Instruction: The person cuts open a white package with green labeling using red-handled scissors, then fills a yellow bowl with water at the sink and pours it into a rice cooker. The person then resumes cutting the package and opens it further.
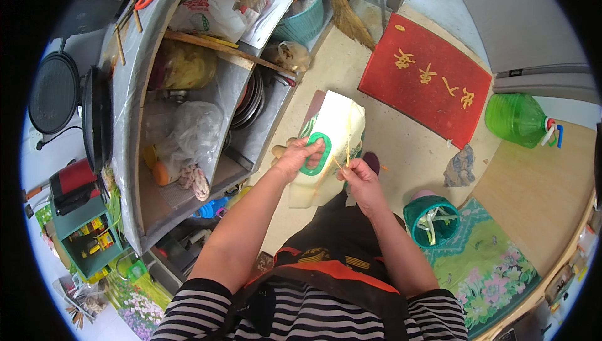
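Note:
A white sack (335, 117) with green printing stands on the floor in front of me, one side edge towards my legs. My left hand (292, 158) grips its green plastic carrying handle (310, 168), with the fingers through the oval opening. Between the thumb and fingers of my right hand (361, 185) is a thin yellowish string (337, 162), which runs up to the sack. Both hands are close together over the sack's near part. The sack's lower part is largely hidden.
Left of me is a grey shelf unit (265, 145) with bags, jars and stacked plates. A straw broom (345, 9) and a red doormat (418, 77) with writing lie beyond. To my right are a teal bin (408, 221), a green liquid jug (515, 120) and a crumpled cloth (460, 167).

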`<state>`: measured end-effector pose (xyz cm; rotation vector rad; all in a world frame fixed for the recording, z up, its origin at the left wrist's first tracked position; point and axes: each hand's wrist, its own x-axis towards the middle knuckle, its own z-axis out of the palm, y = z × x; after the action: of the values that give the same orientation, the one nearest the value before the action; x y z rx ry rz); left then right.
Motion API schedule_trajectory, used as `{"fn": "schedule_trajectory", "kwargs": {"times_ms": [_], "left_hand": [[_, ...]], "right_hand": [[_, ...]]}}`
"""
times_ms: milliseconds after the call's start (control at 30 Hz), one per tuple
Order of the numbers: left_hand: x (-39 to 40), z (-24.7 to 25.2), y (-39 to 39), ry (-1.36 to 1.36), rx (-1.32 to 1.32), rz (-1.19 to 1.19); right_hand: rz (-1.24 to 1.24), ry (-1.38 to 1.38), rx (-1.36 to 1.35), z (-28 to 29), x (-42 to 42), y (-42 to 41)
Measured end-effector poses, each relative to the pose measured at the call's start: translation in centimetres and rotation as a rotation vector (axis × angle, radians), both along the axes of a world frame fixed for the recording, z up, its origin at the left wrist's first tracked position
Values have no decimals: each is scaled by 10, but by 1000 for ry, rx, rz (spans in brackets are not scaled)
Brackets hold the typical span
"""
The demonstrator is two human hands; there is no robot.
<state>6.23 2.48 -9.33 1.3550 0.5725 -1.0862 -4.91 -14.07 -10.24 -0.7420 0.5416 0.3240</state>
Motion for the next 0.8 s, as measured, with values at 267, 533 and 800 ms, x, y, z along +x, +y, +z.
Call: {"fn": "schedule_trajectory", "kwargs": {"times_ms": [267, 533, 800], "left_hand": [[9, 8, 1, -123, 96, -17], [9, 14, 3, -147, 81, -44], [-3, 19, -1, -419, 131, -201]], "right_hand": [[-341, -16, 443, 27, 65, -20], [64, 291, 141, 29, -12, -45], [-197, 79, -617, -22, 103, 11]]}}
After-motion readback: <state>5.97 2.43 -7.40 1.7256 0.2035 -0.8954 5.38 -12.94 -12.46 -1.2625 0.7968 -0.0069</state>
